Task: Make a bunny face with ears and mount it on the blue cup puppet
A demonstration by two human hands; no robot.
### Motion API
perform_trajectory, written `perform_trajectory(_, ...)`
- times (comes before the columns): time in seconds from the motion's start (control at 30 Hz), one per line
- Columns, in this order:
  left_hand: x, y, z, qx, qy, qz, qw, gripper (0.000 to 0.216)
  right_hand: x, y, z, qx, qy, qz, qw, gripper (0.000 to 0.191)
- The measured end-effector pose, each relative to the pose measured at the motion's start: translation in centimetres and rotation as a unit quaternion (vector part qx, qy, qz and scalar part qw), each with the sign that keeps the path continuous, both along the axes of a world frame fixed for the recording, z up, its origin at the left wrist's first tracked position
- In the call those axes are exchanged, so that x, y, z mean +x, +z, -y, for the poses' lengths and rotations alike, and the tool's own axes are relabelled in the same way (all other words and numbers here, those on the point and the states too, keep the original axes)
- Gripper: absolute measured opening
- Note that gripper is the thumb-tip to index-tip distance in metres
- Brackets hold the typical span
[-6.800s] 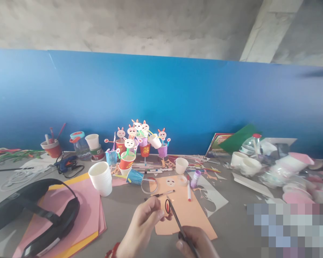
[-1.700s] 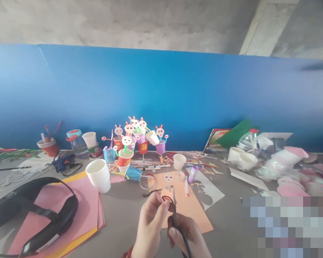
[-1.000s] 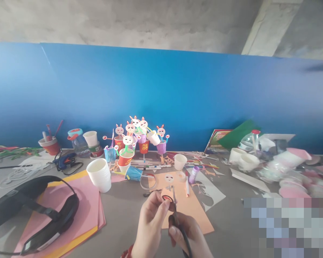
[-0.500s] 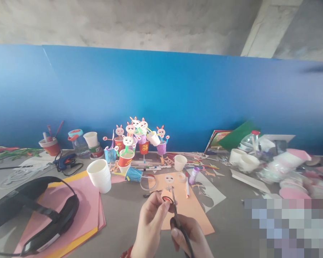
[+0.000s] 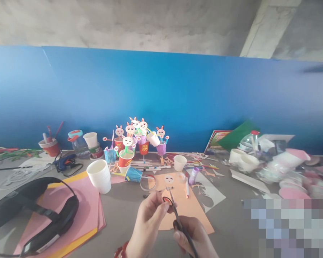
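Observation:
Pinched between the thumb and fingers of my left hand (image 5: pixel 150 216) is a small paper piece (image 5: pixel 167 201) with a dark oval outline and an orange-red middle. My right hand (image 5: pixel 192 233) grips a pair of scissors (image 5: pixel 177 215), whose blades point up and away beside the paper piece's right edge. Whether the blades touch the paper, I cannot tell. Below both hands lies an orange paper sheet (image 5: pixel 196 211). On its far part rest a round paper face (image 5: pixel 169 178), a roll of clear tape (image 5: pixel 181 177) and a white marker (image 5: pixel 187 188).
Rabbit-faced paper-cup figures (image 5: pixel 127 141) stand at the back middle. Stacked white cups (image 5: pixel 99 175) and a black headset-like device (image 5: pixel 45 211) on pink paper (image 5: pixel 88 204) are at left. A purple glue stick (image 5: pixel 193 175) stands to the right. Plastic-wrapped items (image 5: pixel 282 165) crowd the far right.
The scissors have swung, their tips now further left near the paper piece. My right hand has shifted slightly right. An orange paper flap above the piece no longer shows.

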State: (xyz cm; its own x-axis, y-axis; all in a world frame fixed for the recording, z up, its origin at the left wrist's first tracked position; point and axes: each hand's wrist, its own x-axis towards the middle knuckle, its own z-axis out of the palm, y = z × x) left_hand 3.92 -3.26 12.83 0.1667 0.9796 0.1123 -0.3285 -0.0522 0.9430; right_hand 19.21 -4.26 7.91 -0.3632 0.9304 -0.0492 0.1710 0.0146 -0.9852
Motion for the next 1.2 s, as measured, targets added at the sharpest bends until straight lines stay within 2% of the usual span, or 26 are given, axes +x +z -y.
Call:
perform_trajectory(0.37, -0.3, -0.1, -0.1, -0.004, -0.015, -0.018, 1.0, 0.025, 0.7, -0.8, 0.0, -0.001, 0.016, -0.013, 1.0, 0.065)
perform_trajectory(0.6, -0.6, -0.1, -0.5, 0.002, -0.041, -0.009, 0.999, 0.026, 0.9, -0.4, 0.0, 0.004, 0.022, 0.01, 1.0, 0.066)
perform_trajectory(0.9, -0.8, 0.8, -0.9, 0.013, -0.058, -0.017, 0.998, 0.022, 1.4, -0.4, -0.1, -0.016, 0.028, 0.006, 0.999, 0.066)
perform_trajectory(1.2, -1.0, 0.9, -0.9, 0.008, -0.065, -0.024, 0.998, 0.019, 1.3, -0.6, -0.2, -0.02, 0.024, 0.014, 0.999, 0.067)
